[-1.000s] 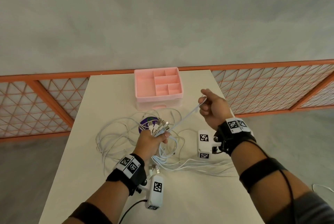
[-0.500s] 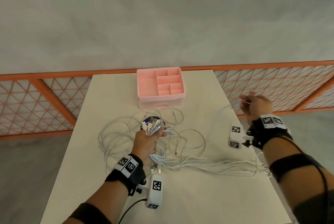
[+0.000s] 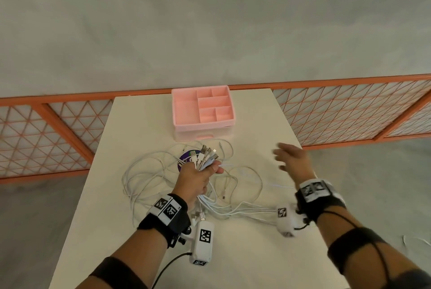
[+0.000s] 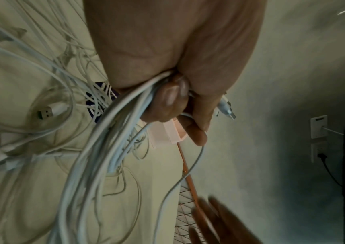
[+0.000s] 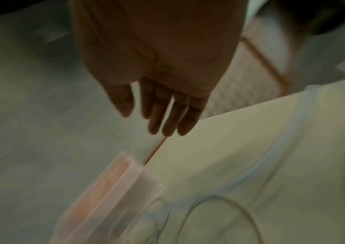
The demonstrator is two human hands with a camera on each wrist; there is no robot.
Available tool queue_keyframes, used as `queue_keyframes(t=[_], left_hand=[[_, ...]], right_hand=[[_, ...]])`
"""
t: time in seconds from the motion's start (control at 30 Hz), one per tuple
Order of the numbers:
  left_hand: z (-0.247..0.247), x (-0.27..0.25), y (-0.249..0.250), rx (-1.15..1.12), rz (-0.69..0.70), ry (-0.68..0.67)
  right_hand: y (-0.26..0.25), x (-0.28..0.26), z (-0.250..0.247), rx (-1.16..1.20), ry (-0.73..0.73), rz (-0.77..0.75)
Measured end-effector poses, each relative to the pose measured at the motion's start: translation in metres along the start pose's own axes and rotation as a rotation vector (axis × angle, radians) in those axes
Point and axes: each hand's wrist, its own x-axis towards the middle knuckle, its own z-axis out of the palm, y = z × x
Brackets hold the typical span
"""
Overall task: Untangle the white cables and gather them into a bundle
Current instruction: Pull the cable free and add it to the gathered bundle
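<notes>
Head view, left to right: loose loops of the white cables (image 3: pixel 149 172) sprawl over the table (image 3: pixel 251 253), and your left hand (image 3: pixel 196 179) is clenched around a sheaf of them, plug ends (image 3: pixel 206 152) fanned out past the fingers toward the pink organizer (image 3: pixel 203 108). Strands trail from under that fist toward your right hand (image 3: pixel 292 160), which hovers with fingers spread and nothing in it. Watch it: I'd say any hard pull on 1 strand could cinch the crossed loops tighter, or drag plugs out of your left fist.
</notes>
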Motion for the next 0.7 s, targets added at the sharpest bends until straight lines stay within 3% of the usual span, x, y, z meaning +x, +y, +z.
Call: queue_keyframes(t=[0.07,0.13,0.2,0.3,0.43,0.53,0.7], left_hand=[[0.001,0.001,0.002,0.007,0.006,-0.002],[0.000,0.002,0.004,-0.006,0.002,0.018],[-0.002,0.004,0.004,-0.029,0.000,0.063],[-0.009,0.004,0.005,-0.096,0.004,0.112],[-0.018,0.003,0.008,-0.220,-0.004,0.169],[-0.015,0.006,0.008,-0.291,0.020,0.171],[-0.004,0.010,0.015,-0.304,0.029,0.184]], right_hand=[[-0.007,-0.018,0.040,-0.206,-0.261,-0.225],[-0.015,-0.036,0.069,-0.362,-0.532,-0.333],[-0.019,-0.043,0.084,-0.455,-0.670,-0.375],[-0.019,-0.031,0.076,-0.510,-0.582,-0.396],[-0.007,0.007,0.013,-0.672,-0.327,-0.331],[0.015,0.023,-0.030,-0.915,-0.400,-0.192],[0.036,0.030,-0.053,-0.945,-0.345,-0.151]])
